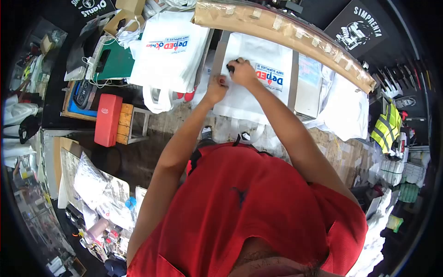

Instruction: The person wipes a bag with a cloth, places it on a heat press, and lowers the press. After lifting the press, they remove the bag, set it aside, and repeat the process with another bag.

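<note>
A white tote bag (pixel 251 101) printed with blue and red "DepED" lettering lies flat on a grey-brown board in front of me. Over its upper left part, my right hand (pixel 243 73) is closed around a small black object (pixel 230 68) whose kind I cannot make out. Lower and to the left, my left hand (pixel 216 90) rests at the bag's left edge with its fingers curled. A small reddish spot shows at those fingertips, too small to name. The bag's handles hang toward me.
A stack of similar white printed bags (pixel 168 51) stands at the left. Behind the work runs a long taped cardboard box (pixel 281 30). More white bags (pixel 346 108) hang at the right. A red case (pixel 108 120) and a wooden stool (pixel 125 122) stand at lower left.
</note>
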`<state>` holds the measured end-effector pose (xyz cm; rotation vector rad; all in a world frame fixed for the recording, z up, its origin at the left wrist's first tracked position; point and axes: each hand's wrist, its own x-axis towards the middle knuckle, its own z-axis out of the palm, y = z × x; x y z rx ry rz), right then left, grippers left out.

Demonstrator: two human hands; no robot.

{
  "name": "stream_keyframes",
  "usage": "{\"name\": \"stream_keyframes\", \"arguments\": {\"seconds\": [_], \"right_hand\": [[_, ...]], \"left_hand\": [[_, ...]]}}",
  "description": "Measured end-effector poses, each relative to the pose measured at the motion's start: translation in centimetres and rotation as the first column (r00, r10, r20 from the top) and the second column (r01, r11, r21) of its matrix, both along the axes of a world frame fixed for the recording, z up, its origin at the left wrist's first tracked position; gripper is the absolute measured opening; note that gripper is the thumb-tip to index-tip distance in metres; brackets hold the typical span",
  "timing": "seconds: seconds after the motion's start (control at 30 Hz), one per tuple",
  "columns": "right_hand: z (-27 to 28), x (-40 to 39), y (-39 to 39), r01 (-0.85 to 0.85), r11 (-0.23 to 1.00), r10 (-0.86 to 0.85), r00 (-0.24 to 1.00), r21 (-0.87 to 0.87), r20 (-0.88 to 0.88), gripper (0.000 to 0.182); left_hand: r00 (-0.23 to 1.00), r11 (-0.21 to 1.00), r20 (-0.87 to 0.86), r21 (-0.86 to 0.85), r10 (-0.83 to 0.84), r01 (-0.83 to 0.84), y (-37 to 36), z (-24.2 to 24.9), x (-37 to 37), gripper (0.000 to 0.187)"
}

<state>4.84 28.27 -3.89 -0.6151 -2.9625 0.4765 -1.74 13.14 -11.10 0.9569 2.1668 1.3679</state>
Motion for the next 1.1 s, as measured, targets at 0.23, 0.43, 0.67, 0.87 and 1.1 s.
{"name": "stream_keyframes", "arguments": {"seconds": [0.23, 0.43, 0.67, 0.87, 1.1], "right_hand": [[2.2, 4.5, -4.5, 0.054, 0.996, -0.059, 0.996, -0.071, -0.07, 0.047], [0.7, 4.4, -3.8, 0.072, 0.996, -0.06, 0.978, 0.055, -0.201, 0.048], [-0.8, 4.0, -2.1, 0.147, 0.988, -0.128, 0.959, 0.056, -0.253, 0.038], [0.0, 5.1, -0.7, 0.181, 0.983, -0.175, 0.972, 0.026, -0.157, 0.045], [-0.3, 4.9, -0.9, 0.171, 0.985, -0.16, 0.963, 0.036, -0.218, 0.041]], "left_hand": [[0.999, 1.0, 0.029, 0.004, 0.014, -0.014, -0.2, 0.0, 0.5, 0.039], [0.874, 0.986, 0.468, 0.149, -0.133, 0.07, -1.1, 1.4, 0.6, 0.053], [0.881, 0.981, 0.458, 0.194, -0.117, 0.029, -1.7, 1.4, 1.2, 0.065], [0.908, 0.998, 0.417, 0.065, -0.037, 0.011, -1.4, 3.4, 2.1, 0.064], [0.928, 0.996, 0.362, 0.053, -0.086, 0.071, -1.3, 3.5, 2.1, 0.062]]}}
